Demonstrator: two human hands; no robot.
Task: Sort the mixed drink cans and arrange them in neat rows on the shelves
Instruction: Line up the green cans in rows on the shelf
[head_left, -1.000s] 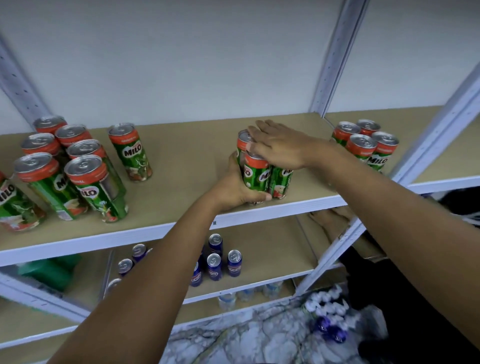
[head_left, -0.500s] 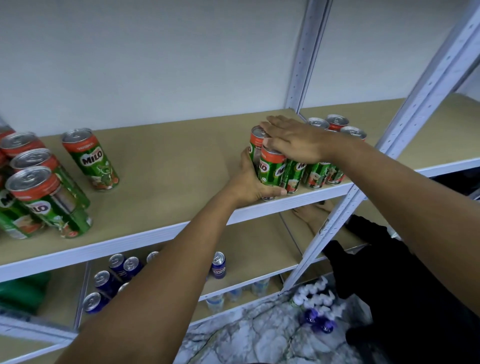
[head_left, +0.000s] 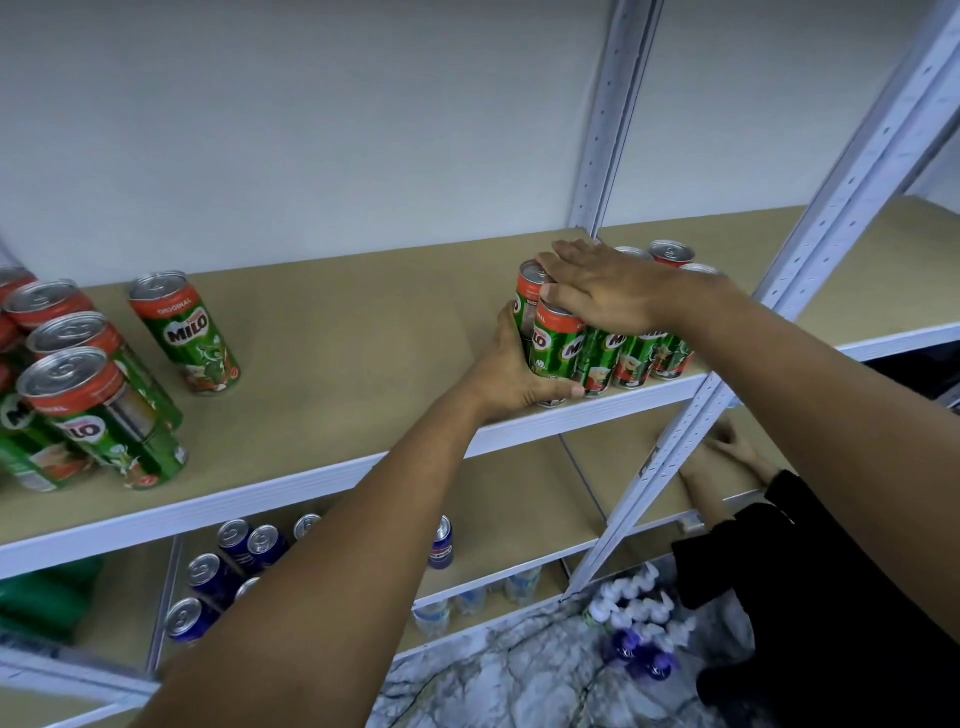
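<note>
Both hands are up at the top shelf (head_left: 322, 332), at its right end beside the white upright post (head_left: 602, 135); the left hand (head_left: 511, 371) wraps the near left side of a green can (head_left: 558, 343), its thumb curled under the can's front low edge and its fingers bent round the far side, so it grips that can; a second can (head_left: 530, 291) stands just behind, touching the same hand. The right hand (head_left: 605, 288) lies flat across the tops of the cans, fingers straight and close together, pressing down rather than gripping. The gripped can stands upright at the front lip of the shelf, at the left end of a row of green cans (head_left: 636, 358) that runs to the right under the right forearm, each touching the next; more can tops (head_left: 671, 252) show behind the wrist.

Well apart to the left on the same shelf stands a single green can (head_left: 189, 332), upright; further left a loose cluster of green cans (head_left: 98, 410) crowds the frame's edge. On the shelf below, blue cans (head_left: 234, 561) stand in a scattered group, one blue can (head_left: 441, 543) apart to the right. Lower right, another person's hand (head_left: 732, 444) rests on a lower shelf, above a black sleeve (head_left: 810, 525); bottles with white caps (head_left: 634, 618) sit on the marbled floor (head_left: 519, 680).
</note>
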